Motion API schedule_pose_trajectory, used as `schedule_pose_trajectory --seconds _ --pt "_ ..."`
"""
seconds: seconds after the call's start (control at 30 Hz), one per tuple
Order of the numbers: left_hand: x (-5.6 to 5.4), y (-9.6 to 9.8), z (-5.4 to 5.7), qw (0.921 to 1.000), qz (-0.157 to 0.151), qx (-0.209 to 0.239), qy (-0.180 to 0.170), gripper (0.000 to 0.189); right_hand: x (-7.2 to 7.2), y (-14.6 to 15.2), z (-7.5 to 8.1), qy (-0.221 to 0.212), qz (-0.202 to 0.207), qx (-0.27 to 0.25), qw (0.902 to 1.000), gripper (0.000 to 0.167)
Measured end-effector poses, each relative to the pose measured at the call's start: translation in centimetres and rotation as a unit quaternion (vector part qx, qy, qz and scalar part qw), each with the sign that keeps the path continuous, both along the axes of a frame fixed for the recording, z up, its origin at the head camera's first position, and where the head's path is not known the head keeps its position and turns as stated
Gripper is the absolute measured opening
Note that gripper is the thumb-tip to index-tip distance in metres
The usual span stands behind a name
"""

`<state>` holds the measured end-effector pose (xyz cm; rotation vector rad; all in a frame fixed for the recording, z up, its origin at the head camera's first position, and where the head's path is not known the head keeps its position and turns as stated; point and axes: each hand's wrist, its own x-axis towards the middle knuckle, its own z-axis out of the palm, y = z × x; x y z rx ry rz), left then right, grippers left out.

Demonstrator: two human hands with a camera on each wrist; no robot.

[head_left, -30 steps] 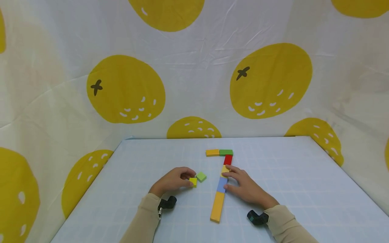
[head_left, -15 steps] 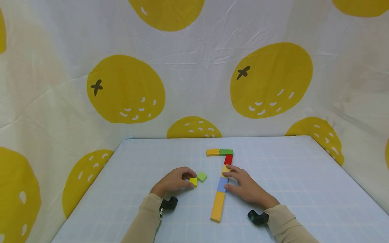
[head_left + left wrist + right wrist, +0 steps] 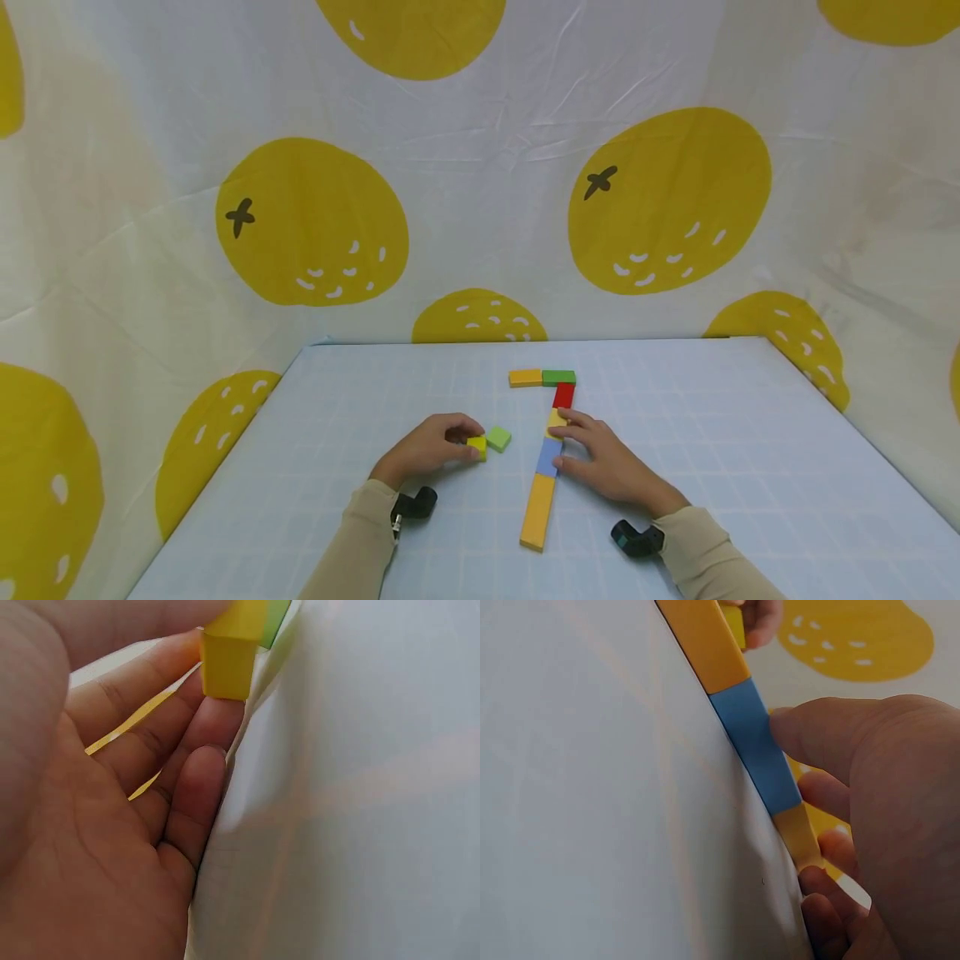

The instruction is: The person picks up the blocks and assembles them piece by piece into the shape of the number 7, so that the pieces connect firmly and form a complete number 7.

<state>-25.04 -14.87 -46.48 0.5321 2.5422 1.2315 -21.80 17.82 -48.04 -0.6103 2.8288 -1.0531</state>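
My left hand [image 3: 431, 447] pinches a small yellow block [image 3: 476, 447] between thumb and fingers. In the left wrist view the thumb lies over that yellow block [image 3: 229, 667], with fingertips behind it. Just right of it a light green block [image 3: 498, 438] lies turned at an angle. My right hand [image 3: 607, 462] rests along a row of blocks, its thumb at the blue block [image 3: 548, 457] and other fingertips at the pale yellow block [image 3: 555, 421]. In the right wrist view the thumb touches the side of the blue block [image 3: 756, 746].
The row runs on to a long orange block [image 3: 537, 512] at the near end and a red block [image 3: 563, 395] at the far end. Beyond lie a green block [image 3: 558, 377] and an orange block [image 3: 525, 378], end to end. A patterned cloth hangs behind the table [image 3: 712, 417].
The yellow block has tilted slightly in my left hand, its front side showing more. My right hand and the row of blocks stay as they were.
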Motion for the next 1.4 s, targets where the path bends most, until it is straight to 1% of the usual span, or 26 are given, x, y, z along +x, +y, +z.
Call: schedule_pose_trajectory --seconds 0.1,0.23,0.53,0.73,0.97,1.2,1.4 --pt "0.1 0.0 0.1 0.9997 0.009 0.021 -0.004 0.029 0.0 0.1 0.0 0.007 0.004 0.002 1.0 0.048" --pt "0.1 0.2 0.2 0.9991 0.025 0.035 -0.004 0.031 0.1 0.3 0.0 0.018 0.013 0.0 0.9997 0.048" --pt "-0.6 -0.1 -0.5 0.9968 0.033 0.07 0.019 0.033 0.2 0.4 0.1 0.017 0.011 -0.003 0.9998 0.048" --pt "-0.6 -0.7 -0.9 0.9959 0.05 0.072 0.02 0.036 0.0 0.1 0.1 0.009 0.018 -0.008 0.9998 0.049" --pt "-0.6 -0.6 -0.8 0.9959 0.048 0.075 0.018 0.037 0.1 -0.1 0.3 0.005 0.01 -0.004 0.9999 0.048" --pt "-0.8 -0.4 -0.8 0.9951 0.059 0.078 0.016 0.033 -0.1 -0.1 0.1 0.001 0.005 -0.006 1.0 0.048" --pt "-0.9 -0.3 -0.7 0.9944 0.07 0.077 0.017 0.032 -0.2 0.0 -0.1 0.009 0.009 -0.003 0.9999 0.048"
